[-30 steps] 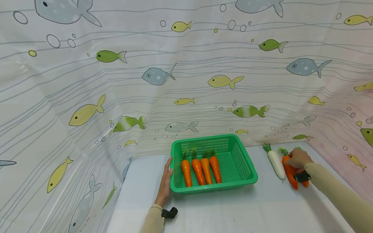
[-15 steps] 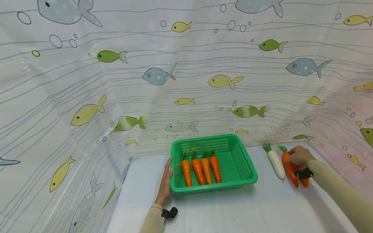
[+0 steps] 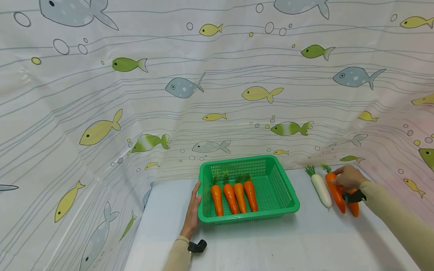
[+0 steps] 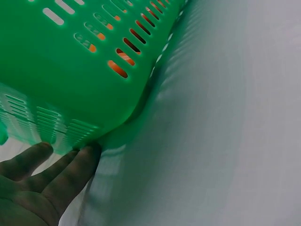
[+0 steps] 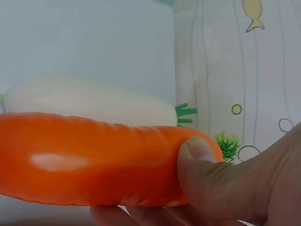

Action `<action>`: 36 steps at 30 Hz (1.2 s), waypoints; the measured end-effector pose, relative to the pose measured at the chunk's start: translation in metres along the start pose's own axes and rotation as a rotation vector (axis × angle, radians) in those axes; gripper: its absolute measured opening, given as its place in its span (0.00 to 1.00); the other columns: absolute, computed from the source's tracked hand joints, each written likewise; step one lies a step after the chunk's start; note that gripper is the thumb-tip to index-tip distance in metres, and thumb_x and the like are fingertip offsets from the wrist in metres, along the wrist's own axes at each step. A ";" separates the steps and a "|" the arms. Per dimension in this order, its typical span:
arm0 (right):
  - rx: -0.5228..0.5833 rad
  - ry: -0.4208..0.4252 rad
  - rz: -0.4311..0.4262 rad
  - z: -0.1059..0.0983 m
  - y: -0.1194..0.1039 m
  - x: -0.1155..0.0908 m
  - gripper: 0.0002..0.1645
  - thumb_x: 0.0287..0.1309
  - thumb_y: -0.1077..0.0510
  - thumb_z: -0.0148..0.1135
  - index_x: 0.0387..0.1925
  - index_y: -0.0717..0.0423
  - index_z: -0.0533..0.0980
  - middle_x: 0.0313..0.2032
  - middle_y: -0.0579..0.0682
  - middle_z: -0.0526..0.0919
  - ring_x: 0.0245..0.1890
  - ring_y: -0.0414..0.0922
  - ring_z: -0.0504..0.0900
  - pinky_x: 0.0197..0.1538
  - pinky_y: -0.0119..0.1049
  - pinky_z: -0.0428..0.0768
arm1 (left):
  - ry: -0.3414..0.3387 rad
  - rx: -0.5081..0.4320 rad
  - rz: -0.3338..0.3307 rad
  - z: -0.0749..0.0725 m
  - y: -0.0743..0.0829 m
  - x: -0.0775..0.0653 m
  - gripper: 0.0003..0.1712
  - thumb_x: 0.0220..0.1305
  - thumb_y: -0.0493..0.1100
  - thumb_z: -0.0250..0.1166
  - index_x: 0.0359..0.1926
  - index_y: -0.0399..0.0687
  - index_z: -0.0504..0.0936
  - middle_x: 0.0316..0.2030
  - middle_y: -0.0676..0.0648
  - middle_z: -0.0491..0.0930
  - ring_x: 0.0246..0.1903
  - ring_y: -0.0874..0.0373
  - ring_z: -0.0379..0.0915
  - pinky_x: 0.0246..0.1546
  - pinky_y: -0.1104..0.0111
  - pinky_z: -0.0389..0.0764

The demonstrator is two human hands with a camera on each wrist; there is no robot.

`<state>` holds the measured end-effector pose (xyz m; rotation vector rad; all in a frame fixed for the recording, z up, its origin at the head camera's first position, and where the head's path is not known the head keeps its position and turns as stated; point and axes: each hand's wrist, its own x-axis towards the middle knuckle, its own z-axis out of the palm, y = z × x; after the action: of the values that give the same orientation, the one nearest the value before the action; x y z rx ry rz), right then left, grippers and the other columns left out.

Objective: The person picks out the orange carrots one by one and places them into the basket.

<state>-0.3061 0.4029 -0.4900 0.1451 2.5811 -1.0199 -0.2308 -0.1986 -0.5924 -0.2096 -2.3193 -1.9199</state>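
In the right wrist view, my right hand (image 5: 225, 188) grips a shiny orange carrot (image 5: 99, 160) near its leafy top, thumb on the near side and fingers underneath. The head view has this carrot (image 3: 335, 190) at the far right, just right of a white radish (image 3: 321, 191). Partly hidden below the right hand (image 3: 350, 177) is another carrot (image 3: 354, 208). My left hand (image 3: 192, 210) rests with extended fingers against the left side of a green plastic basket (image 3: 289, 190). Its fingertips touch the low slotted wall of the basket (image 4: 70, 94) in the left wrist view.
Several carrots (image 3: 239, 197) lie side by side in the left part of the basket, green tops toward the back. A fish-patterned sheet (image 3: 230, 109) rises behind and beside the white table (image 3: 257, 248).
My right hand and its carrot have shifted slightly toward the back of the table. More of the other carrot's lower end shows below the wrist. The left hand and basket stay put.
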 end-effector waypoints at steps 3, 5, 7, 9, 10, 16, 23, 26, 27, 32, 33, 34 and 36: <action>0.037 -0.018 -0.019 -0.001 -0.004 -0.002 0.36 0.71 0.62 0.63 0.67 0.86 0.62 0.52 0.78 0.78 0.39 0.53 0.85 0.44 0.48 0.90 | 0.000 0.000 -0.002 0.000 0.000 0.000 0.32 0.85 0.56 0.36 0.85 0.71 0.50 0.86 0.50 0.44 0.85 0.41 0.39 0.79 0.31 0.41; 0.050 -0.020 -0.040 -0.001 -0.007 -0.003 0.36 0.71 0.63 0.62 0.68 0.86 0.62 0.52 0.78 0.79 0.39 0.51 0.85 0.44 0.48 0.91 | -0.003 -0.003 -0.007 0.000 -0.001 0.000 0.32 0.85 0.55 0.36 0.85 0.72 0.50 0.86 0.50 0.44 0.85 0.41 0.38 0.79 0.31 0.41; 0.052 -0.029 -0.061 -0.002 -0.011 -0.003 0.36 0.71 0.64 0.62 0.68 0.87 0.62 0.52 0.78 0.80 0.39 0.51 0.86 0.44 0.49 0.91 | -0.004 -0.004 -0.010 0.000 -0.001 0.000 0.32 0.86 0.53 0.36 0.85 0.73 0.50 0.86 0.50 0.44 0.85 0.40 0.39 0.79 0.31 0.41; 0.065 -0.047 -0.080 -0.002 -0.015 -0.003 0.36 0.70 0.65 0.63 0.68 0.87 0.62 0.53 0.79 0.79 0.40 0.50 0.86 0.45 0.49 0.91 | -0.004 -0.003 -0.014 0.000 -0.002 0.000 0.32 0.86 0.53 0.36 0.85 0.73 0.50 0.86 0.50 0.44 0.85 0.40 0.39 0.79 0.31 0.42; 0.077 -0.055 -0.083 -0.002 -0.016 -0.002 0.37 0.71 0.65 0.63 0.69 0.87 0.61 0.55 0.79 0.79 0.41 0.50 0.86 0.45 0.50 0.91 | -0.003 -0.002 -0.018 0.000 -0.002 0.000 0.32 0.86 0.54 0.36 0.85 0.73 0.50 0.86 0.50 0.44 0.85 0.40 0.39 0.79 0.31 0.42; 0.127 -0.098 -0.094 -0.002 -0.025 -0.002 0.39 0.73 0.62 0.63 0.72 0.85 0.59 0.59 0.79 0.77 0.43 0.50 0.87 0.49 0.52 0.90 | -0.002 -0.007 -0.025 0.000 -0.001 0.000 0.32 0.86 0.54 0.35 0.85 0.73 0.50 0.86 0.49 0.44 0.85 0.39 0.39 0.79 0.30 0.42; 0.176 -0.132 -0.121 0.003 -0.033 -0.001 0.40 0.74 0.61 0.63 0.73 0.83 0.58 0.59 0.78 0.78 0.44 0.49 0.89 0.50 0.52 0.90 | -0.002 -0.011 -0.019 0.000 0.000 0.000 0.32 0.86 0.52 0.35 0.85 0.72 0.50 0.86 0.49 0.44 0.85 0.39 0.39 0.79 0.30 0.42; 0.187 -0.139 -0.122 0.007 -0.037 0.000 0.40 0.75 0.60 0.62 0.74 0.83 0.58 0.61 0.78 0.77 0.43 0.48 0.89 0.49 0.51 0.91 | -0.002 -0.010 -0.019 0.000 0.000 0.000 0.32 0.86 0.52 0.35 0.85 0.70 0.50 0.86 0.49 0.44 0.85 0.39 0.39 0.79 0.30 0.42; 0.192 -0.139 -0.123 0.008 -0.038 0.000 0.40 0.75 0.60 0.62 0.74 0.83 0.57 0.61 0.78 0.77 0.43 0.48 0.89 0.49 0.51 0.91 | -0.003 -0.009 -0.018 0.000 -0.001 0.000 0.32 0.86 0.52 0.35 0.86 0.69 0.50 0.86 0.49 0.44 0.85 0.39 0.39 0.79 0.30 0.42; 0.238 -0.145 -0.133 0.016 -0.045 0.001 0.42 0.75 0.59 0.62 0.74 0.83 0.56 0.61 0.78 0.77 0.43 0.49 0.89 0.49 0.51 0.91 | -0.005 -0.004 -0.016 0.000 -0.002 0.001 0.33 0.86 0.53 0.35 0.86 0.66 0.50 0.86 0.49 0.44 0.85 0.39 0.39 0.79 0.30 0.41; 0.245 -0.148 -0.136 0.018 -0.047 0.002 0.43 0.75 0.59 0.62 0.75 0.84 0.55 0.61 0.77 0.78 0.43 0.49 0.90 0.49 0.51 0.91 | -0.006 -0.004 -0.016 -0.001 -0.002 0.001 0.32 0.86 0.53 0.35 0.86 0.67 0.50 0.86 0.49 0.44 0.85 0.39 0.39 0.78 0.30 0.42; 0.254 -0.152 -0.137 0.020 -0.048 0.003 0.43 0.75 0.59 0.62 0.75 0.83 0.55 0.61 0.77 0.79 0.44 0.49 0.90 0.49 0.51 0.91 | -0.007 -0.004 -0.016 -0.001 -0.002 0.001 0.32 0.86 0.53 0.35 0.86 0.68 0.50 0.86 0.50 0.44 0.85 0.39 0.39 0.78 0.30 0.42; 0.265 -0.158 -0.138 0.022 -0.051 0.004 0.43 0.75 0.59 0.62 0.75 0.83 0.54 0.60 0.75 0.80 0.44 0.49 0.90 0.49 0.51 0.91 | -0.008 -0.004 -0.016 -0.001 -0.002 0.001 0.32 0.86 0.54 0.35 0.86 0.71 0.50 0.86 0.50 0.44 0.85 0.39 0.39 0.78 0.30 0.42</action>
<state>-0.3145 0.3498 -0.4736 -0.0458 2.3318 -1.3645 -0.2320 -0.1995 -0.5940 -0.2000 -2.3294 -1.9339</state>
